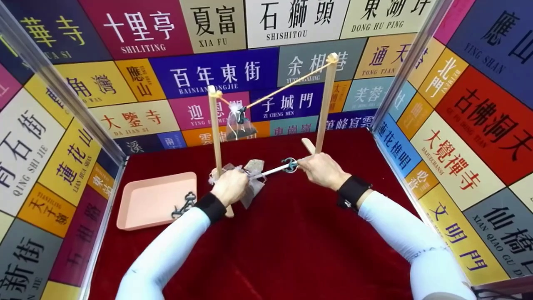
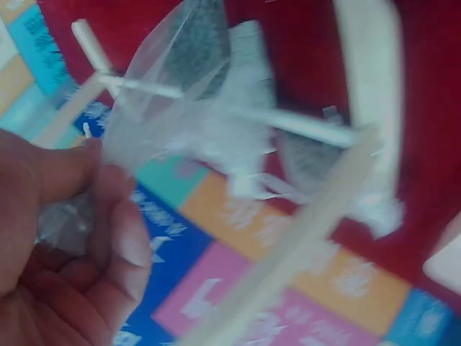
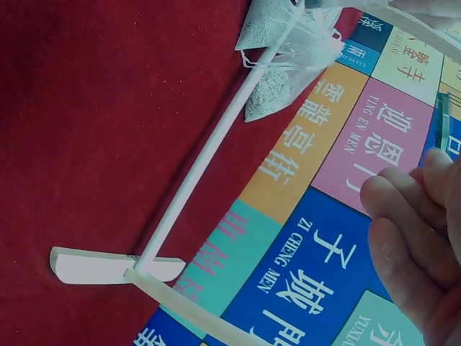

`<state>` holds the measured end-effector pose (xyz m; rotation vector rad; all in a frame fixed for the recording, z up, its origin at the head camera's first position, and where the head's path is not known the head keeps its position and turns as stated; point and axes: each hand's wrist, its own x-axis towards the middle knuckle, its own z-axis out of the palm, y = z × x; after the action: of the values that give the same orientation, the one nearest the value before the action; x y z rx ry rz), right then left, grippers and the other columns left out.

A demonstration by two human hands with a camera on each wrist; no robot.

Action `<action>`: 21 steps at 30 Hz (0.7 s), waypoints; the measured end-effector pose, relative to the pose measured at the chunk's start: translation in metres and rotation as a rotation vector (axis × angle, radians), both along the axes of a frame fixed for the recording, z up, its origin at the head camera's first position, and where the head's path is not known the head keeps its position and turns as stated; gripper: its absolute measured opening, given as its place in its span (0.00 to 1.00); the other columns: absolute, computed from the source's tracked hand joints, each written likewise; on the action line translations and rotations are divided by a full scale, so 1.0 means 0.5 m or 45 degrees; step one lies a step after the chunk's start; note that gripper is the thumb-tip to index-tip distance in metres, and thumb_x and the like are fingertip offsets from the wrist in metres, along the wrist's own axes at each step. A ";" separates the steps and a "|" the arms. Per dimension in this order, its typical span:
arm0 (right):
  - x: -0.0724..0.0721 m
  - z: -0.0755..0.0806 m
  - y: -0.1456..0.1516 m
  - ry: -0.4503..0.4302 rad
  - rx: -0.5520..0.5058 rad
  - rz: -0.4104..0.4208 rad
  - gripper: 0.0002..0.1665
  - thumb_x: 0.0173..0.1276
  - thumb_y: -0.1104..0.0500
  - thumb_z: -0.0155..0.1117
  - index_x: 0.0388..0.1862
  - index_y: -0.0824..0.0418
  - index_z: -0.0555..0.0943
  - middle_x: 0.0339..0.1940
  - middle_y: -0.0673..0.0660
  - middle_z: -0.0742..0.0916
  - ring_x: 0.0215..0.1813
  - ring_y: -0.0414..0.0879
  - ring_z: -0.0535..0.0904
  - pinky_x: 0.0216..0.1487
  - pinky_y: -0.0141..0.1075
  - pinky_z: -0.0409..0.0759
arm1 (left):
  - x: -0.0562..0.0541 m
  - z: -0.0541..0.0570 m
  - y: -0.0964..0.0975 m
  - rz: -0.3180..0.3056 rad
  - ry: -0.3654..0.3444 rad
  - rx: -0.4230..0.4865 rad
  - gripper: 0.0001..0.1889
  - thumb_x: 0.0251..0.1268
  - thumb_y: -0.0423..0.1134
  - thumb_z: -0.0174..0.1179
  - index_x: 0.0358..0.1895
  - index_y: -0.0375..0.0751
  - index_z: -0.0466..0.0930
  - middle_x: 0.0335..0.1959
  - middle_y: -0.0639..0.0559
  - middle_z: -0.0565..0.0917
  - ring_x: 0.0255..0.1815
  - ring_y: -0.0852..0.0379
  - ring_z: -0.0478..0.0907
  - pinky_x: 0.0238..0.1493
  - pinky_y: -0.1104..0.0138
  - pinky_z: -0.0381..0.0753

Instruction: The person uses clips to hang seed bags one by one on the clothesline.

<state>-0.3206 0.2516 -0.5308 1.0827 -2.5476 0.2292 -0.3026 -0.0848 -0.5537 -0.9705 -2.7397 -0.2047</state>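
Note:
My left hand (image 1: 230, 186) pinches the gathered neck of a sheer mesh sachet (image 2: 198, 43) with grey granules inside. Beneath it, by the foot of the left post, another granule sachet (image 3: 270, 94) lies around the white crossbar (image 3: 209, 151). A dark teal hook (image 1: 289, 164) is pinched at the fingertips of my right hand (image 1: 327, 171), over the crossbar's right end. Between two wooden posts, a third sachet (image 1: 241, 128) hangs by a dark hook from a sagging cord (image 1: 287, 86).
A pink tray (image 1: 145, 200) with several dark hooks (image 1: 185, 205) stands left of the frame. The left post (image 1: 216, 133) and right post (image 1: 326, 104) rise on wooden feet from a red cloth (image 1: 300, 246). Sign-covered panels (image 1: 208, 71) surround it.

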 end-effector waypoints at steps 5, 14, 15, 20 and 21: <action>-0.012 0.022 0.000 0.005 -0.028 -0.013 0.05 0.74 0.70 0.67 0.38 0.63 0.83 0.28 0.59 0.91 0.30 0.58 0.91 0.30 0.55 0.91 | 0.001 0.087 0.038 -0.085 0.043 -0.045 0.05 0.67 0.25 0.68 0.37 0.37 0.91 0.37 0.40 0.92 0.35 0.39 0.92 0.36 0.49 0.94; -0.038 0.068 -0.008 0.064 -0.114 -0.094 0.12 0.82 0.63 0.66 0.34 0.62 0.82 0.27 0.59 0.90 0.29 0.62 0.90 0.29 0.58 0.89 | -0.037 0.283 0.091 -0.108 0.268 -0.045 0.09 0.73 0.27 0.65 0.50 0.35 0.92 0.41 0.41 0.93 0.39 0.44 0.91 0.42 0.54 0.95; -0.041 0.076 -0.011 0.062 -0.119 -0.109 0.12 0.82 0.63 0.67 0.33 0.62 0.82 0.27 0.59 0.89 0.28 0.62 0.90 0.29 0.59 0.89 | -0.043 0.302 0.096 -0.104 0.290 -0.037 0.09 0.77 0.27 0.62 0.50 0.34 0.92 0.41 0.40 0.93 0.39 0.44 0.91 0.43 0.54 0.95; -0.057 0.125 -0.025 0.100 -0.083 -0.199 0.14 0.80 0.64 0.64 0.30 0.62 0.78 0.22 0.60 0.85 0.25 0.63 0.87 0.26 0.60 0.86 | -0.077 0.386 0.111 -0.018 0.343 0.006 0.09 0.81 0.32 0.62 0.51 0.36 0.92 0.43 0.41 0.94 0.42 0.44 0.92 0.48 0.55 0.94; -0.059 0.137 -0.028 0.108 -0.072 -0.215 0.14 0.80 0.65 0.63 0.30 0.62 0.78 0.21 0.60 0.84 0.25 0.63 0.86 0.26 0.60 0.86 | -0.086 0.400 0.113 0.011 0.343 0.016 0.09 0.81 0.33 0.63 0.51 0.36 0.92 0.44 0.41 0.95 0.43 0.44 0.92 0.49 0.55 0.94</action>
<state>-0.3503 0.2374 -0.4624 0.8330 -2.5232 0.2044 -0.3453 -0.0285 -0.3535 -0.9097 -2.4943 -0.0820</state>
